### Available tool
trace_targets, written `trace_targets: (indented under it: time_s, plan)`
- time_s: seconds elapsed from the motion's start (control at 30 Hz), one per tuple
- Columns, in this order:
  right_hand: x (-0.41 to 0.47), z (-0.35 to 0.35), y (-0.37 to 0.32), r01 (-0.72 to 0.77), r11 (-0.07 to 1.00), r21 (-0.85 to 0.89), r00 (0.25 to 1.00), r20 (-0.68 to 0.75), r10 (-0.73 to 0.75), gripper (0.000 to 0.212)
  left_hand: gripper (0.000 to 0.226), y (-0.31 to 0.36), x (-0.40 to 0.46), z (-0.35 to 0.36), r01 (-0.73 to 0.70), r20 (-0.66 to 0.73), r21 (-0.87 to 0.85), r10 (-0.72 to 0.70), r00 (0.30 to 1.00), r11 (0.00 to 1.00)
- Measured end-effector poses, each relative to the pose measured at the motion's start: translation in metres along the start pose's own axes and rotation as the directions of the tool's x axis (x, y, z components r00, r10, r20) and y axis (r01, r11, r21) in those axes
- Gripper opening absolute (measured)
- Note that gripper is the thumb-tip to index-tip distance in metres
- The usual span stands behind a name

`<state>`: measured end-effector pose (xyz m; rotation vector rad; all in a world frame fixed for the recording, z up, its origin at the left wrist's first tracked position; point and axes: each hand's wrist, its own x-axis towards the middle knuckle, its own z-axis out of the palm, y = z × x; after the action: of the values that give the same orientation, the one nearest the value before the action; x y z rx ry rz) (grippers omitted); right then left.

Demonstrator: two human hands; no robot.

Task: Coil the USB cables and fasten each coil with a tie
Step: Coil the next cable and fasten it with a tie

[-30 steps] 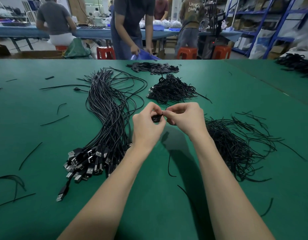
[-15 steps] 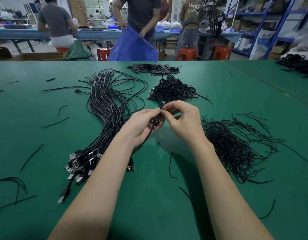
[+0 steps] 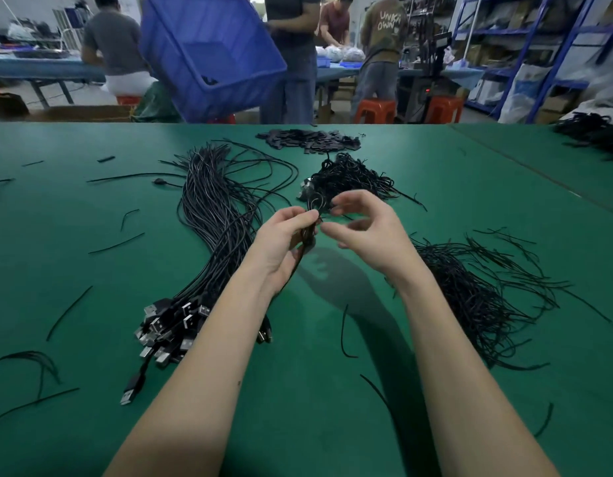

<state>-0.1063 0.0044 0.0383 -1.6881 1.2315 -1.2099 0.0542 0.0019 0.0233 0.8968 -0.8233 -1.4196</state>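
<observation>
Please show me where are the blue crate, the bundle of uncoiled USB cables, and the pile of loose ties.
blue crate (image 3: pixel 208 53), head view, inner wall.
bundle of uncoiled USB cables (image 3: pixel 212 215), head view, middle strands.
pile of loose ties (image 3: pixel 477 290), head view, dense centre.

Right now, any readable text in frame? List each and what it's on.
"UNKN OWN": white letters on the back of the olive shirt worn by a person standing beyond the table.
Boxes on the shelving: any print is too small and blurred to read.
USB plugs: no legible markings.
</observation>
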Motion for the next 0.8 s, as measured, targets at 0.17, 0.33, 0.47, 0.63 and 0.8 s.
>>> trace_targets:
  time_s: [0.17,0.33,0.47,0.63,0.8]
  plan:
    - [-0.002,0.001,0.004,0.348,0.854,-0.387,0.920,-0.034,-0.391,0.011,0.015,0.000,0.001,-0.004,0.115,0.031,-0.144,-0.112,0.993,0.983]
    - [0.003,0.017,0.002,-0.067,0.989,0.135,0.988,-0.131,0.085,0.011,0.017,-0.003,0.002,-0.003,0.000,0.041,-0.014,0.001,0.999,1.000]
    - [-0.003,0.017,0.002,-0.597,0.449,0.665,0.774,0.330,0.540,0.019,0.018,-0.011,0.001,-0.001,-0.057,0.024,0.088,0.055,0.998,0.995]
    - [-0.003,0.017,0.015,-0.015,0.996,-0.088,0.999,-0.044,0.011,0.017,0.016,-0.009,0.002,-0.004,0.098,-0.064,-0.007,-0.098,0.993,0.995]
    - [-0.002,0.016,0.021,0.219,0.914,-0.341,0.960,-0.095,-0.265,0.003,0.014,-0.005,0.003,-0.007,0.164,-0.041,-0.059,-0.167,0.985,0.985]
